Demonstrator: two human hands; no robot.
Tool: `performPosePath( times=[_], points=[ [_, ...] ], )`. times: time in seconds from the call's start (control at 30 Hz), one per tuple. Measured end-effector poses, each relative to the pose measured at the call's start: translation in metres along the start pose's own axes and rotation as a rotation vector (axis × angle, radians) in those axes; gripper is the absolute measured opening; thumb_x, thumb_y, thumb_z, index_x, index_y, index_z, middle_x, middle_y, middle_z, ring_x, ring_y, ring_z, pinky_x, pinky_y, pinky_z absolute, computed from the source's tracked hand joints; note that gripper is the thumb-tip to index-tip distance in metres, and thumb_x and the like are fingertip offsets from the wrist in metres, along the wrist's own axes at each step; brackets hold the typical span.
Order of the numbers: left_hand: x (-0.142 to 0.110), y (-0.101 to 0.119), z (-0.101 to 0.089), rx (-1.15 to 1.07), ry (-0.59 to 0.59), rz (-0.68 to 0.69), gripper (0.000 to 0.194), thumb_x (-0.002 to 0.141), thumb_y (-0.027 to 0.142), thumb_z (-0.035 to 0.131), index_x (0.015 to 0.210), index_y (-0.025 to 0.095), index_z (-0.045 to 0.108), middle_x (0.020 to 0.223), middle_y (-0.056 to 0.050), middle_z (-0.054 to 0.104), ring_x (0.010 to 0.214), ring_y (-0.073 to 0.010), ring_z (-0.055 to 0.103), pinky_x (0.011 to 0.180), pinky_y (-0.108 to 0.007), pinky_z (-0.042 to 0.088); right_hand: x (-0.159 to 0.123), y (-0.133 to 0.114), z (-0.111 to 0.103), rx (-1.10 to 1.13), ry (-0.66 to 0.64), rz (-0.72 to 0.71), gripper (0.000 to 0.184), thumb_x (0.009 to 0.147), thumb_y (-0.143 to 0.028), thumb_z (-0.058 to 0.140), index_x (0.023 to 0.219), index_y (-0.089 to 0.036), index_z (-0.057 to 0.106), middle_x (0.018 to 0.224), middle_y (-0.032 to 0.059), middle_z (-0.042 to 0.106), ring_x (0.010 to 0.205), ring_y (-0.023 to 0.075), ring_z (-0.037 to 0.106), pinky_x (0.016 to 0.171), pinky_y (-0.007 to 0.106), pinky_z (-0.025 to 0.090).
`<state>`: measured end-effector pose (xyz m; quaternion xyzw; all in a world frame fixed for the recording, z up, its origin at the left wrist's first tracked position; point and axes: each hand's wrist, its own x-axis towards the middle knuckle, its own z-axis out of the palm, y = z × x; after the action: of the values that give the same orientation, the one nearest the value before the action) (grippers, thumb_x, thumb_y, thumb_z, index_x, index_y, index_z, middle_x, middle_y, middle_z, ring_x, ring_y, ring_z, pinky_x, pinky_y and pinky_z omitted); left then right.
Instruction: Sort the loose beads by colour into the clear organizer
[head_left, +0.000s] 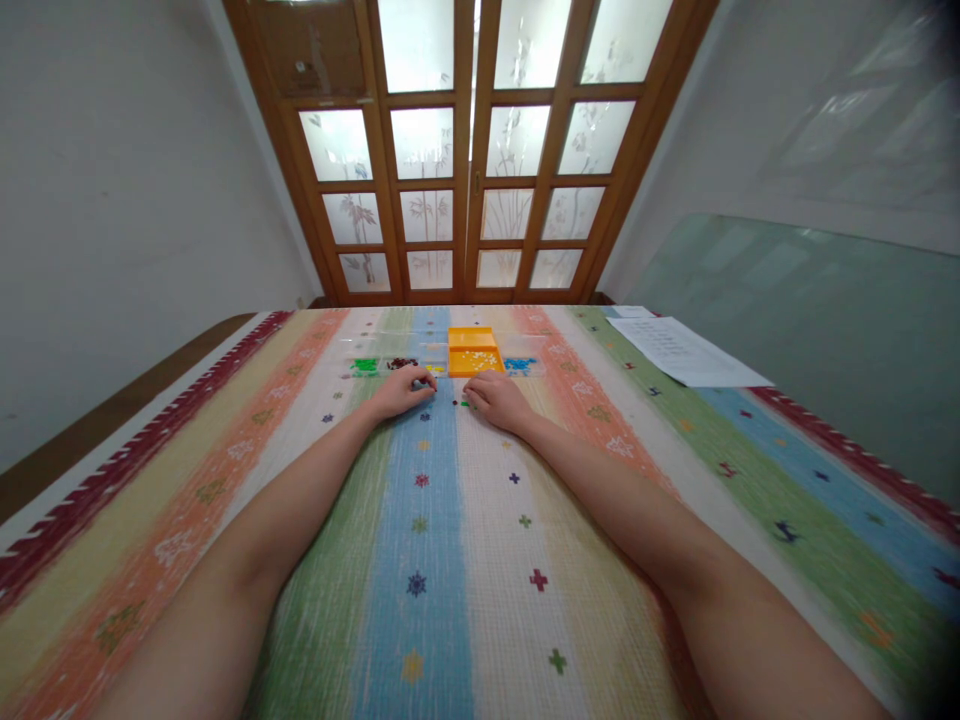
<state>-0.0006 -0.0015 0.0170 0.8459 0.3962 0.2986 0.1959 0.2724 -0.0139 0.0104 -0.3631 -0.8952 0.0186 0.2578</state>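
Both my arms reach forward over a striped cloth. My left hand (403,389) rests on the cloth with its fingers curled, just in front of a clear divided tray (525,352) that holds green, dark red, yellow and blue beads. My right hand (495,397) lies beside it with fingers curled down over a few small dark and green beads (460,403) on the cloth. An orange box (472,351) with pale beads stands in the middle of the tray, right behind both hands. What either hand pinches is too small to see.
The striped cloth (450,540) covers the whole table. A white printed sheet (682,352) lies at the far right. Wooden glazed doors (469,150) stand behind the table, and a glass pane (810,320) leans along the right wall.
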Motion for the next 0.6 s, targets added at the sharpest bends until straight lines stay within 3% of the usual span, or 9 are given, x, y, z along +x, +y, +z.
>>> performPosePath(
  times=[0.3,0.47,0.6],
  points=[
    [0.002,-0.051,-0.005,-0.213,0.477,-0.351,0.016,0.082,0.032,0.065,0.089,0.018,0.068,0.077,-0.002,0.070,0.071,-0.0169,0.064,0.069,-0.028,0.049,-0.001,-0.004,0.003,-0.009,-0.012,-0.121,0.027,0.104,-0.030,0.048,0.099,-0.020,0.072,0.100,0.0095,0.071,0.100,0.0227,0.061,0.091,0.036,0.044],
    [-0.001,-0.069,-0.009,-0.357,0.628,-0.480,0.018,0.079,0.033,0.066,0.089,0.018,0.065,0.075,-0.003,0.070,0.065,-0.0162,0.065,0.066,-0.027,0.052,-0.001,-0.003,0.002,-0.003,-0.022,-0.126,0.027,0.104,-0.029,0.048,0.099,-0.020,0.073,0.101,0.0098,0.071,0.101,0.0227,0.060,0.092,0.036,0.044],
    [-0.005,-0.076,-0.013,-0.369,0.681,-0.549,0.018,0.079,0.033,0.066,0.088,0.018,0.065,0.079,-0.004,0.073,0.061,-0.0142,0.064,0.063,-0.025,0.051,-0.001,-0.004,0.002,0.003,-0.031,-0.120,0.027,0.104,-0.028,0.048,0.100,-0.020,0.073,0.102,0.0099,0.071,0.101,0.0225,0.060,0.091,0.036,0.044]
  ],
)
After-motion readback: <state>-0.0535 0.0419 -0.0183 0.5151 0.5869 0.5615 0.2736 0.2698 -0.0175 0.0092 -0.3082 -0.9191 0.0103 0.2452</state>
